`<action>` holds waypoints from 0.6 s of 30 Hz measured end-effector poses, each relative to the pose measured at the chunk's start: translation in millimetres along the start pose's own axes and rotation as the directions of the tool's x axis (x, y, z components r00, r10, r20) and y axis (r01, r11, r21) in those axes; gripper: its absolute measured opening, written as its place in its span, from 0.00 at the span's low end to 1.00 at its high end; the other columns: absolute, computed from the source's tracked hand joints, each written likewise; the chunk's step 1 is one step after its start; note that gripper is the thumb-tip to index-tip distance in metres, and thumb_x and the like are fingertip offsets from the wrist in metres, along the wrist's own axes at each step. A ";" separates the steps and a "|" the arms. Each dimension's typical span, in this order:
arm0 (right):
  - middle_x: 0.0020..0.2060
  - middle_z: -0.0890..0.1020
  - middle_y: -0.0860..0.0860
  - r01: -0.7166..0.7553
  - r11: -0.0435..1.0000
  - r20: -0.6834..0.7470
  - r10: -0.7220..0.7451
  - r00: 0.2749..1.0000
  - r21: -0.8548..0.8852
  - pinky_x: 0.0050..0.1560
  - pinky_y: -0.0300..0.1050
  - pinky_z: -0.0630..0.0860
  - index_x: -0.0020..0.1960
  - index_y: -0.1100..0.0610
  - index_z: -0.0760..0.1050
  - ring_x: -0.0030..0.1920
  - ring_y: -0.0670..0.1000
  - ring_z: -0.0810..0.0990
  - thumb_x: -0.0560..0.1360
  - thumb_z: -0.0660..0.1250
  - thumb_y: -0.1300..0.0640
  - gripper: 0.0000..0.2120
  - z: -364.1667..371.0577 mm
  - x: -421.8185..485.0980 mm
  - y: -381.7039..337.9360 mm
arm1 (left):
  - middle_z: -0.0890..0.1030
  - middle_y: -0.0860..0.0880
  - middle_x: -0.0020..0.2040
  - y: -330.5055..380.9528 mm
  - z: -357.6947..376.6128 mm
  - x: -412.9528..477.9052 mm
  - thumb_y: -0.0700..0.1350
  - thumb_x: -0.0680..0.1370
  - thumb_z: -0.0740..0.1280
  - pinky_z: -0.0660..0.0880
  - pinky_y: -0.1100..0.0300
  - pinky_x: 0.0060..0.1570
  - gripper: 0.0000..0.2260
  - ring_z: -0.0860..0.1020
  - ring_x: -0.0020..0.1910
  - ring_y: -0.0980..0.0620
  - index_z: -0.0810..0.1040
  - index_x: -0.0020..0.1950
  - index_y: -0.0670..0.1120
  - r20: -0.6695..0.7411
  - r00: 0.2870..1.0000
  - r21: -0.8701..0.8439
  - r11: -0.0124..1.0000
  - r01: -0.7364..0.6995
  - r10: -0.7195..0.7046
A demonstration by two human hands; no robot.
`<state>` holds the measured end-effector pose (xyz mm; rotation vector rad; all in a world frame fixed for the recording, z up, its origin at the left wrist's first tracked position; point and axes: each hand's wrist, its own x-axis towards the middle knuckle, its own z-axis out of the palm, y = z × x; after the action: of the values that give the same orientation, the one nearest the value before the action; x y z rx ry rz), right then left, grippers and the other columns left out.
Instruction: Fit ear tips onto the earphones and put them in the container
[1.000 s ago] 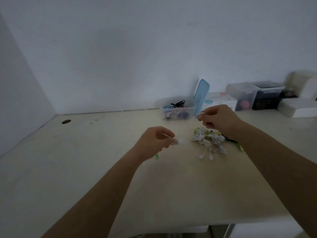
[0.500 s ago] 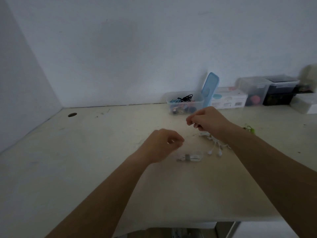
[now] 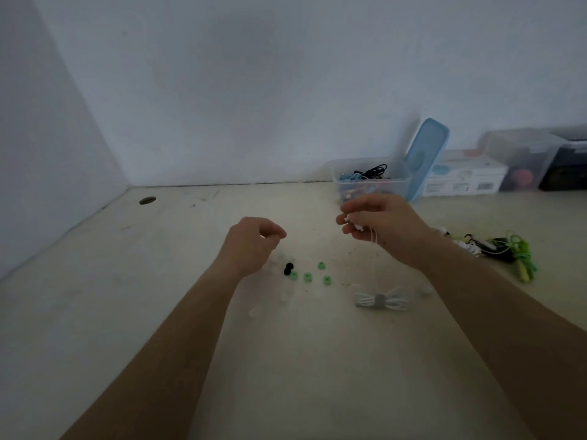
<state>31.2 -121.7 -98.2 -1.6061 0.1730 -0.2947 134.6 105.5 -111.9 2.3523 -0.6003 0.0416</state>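
My right hand [image 3: 381, 227] pinches the buds of a white earphone [image 3: 353, 223]. Its thin cable hangs down to a tied white cable bundle [image 3: 379, 300] lying on the table. My left hand [image 3: 254, 241] hovers to the left with fingers curled, thumb against forefinger; I see nothing between them. Below it lie several green ear tips [image 3: 307, 277] and a black ear tip [image 3: 288, 268]. The clear container [image 3: 371, 184] holding earphones stands by the wall behind my right hand, its blue lid [image 3: 425, 157] propped upright beside it.
A pile of green, black and white earphones [image 3: 508, 250] lies right of my right forearm. Boxes [image 3: 460, 177] line the wall at the back right. A cable hole [image 3: 147, 200] sits in the table's far left, near the side wall.
The white cable bundle left my left hand and now lies on the table. My right hand came nearer with the earphone buds. The view tilted down, and the ear tips came into sight.
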 end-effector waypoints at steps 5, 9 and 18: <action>0.45 0.86 0.57 -0.028 0.995 0.034 0.025 0.999 0.093 0.44 0.40 0.82 0.54 0.62 0.80 0.40 0.49 0.84 0.79 0.64 0.66 0.07 10.1 3.6 9.8 | 0.82 0.57 0.49 0.4 4.1 4.0 0.49 0.79 0.67 0.70 0.66 0.43 0.07 0.77 0.43 0.60 0.84 0.54 0.54 0.109 0.994 0.165 0.986 -0.027 0.009; 0.44 0.87 0.57 -0.037 0.994 0.033 0.034 0.999 0.100 0.45 0.42 0.82 0.54 0.62 0.80 0.41 0.50 0.85 0.81 0.63 0.63 0.07 12.1 5.5 14.4 | 0.78 0.63 0.43 -1.2 4.1 4.4 0.51 0.78 0.69 0.73 0.59 0.52 0.05 0.76 0.44 0.59 0.83 0.51 0.58 0.127 0.992 0.212 0.976 -0.056 0.030; 0.31 0.79 0.52 0.024 0.997 0.013 -0.025 1.000 0.074 0.36 0.39 0.74 0.50 0.59 0.83 0.32 0.48 0.73 0.81 0.63 0.59 0.10 7.8 1.6 16.9 | 0.76 0.62 0.39 12.6 10.2 4.2 0.55 0.74 0.72 0.73 0.55 0.55 0.04 0.74 0.41 0.60 0.82 0.41 0.57 0.145 0.989 0.330 0.940 -0.080 0.033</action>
<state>36.1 -115.7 -115.1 -1.5374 0.1303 -0.3051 131.6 89.1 -110.9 2.6841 -0.7805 0.0079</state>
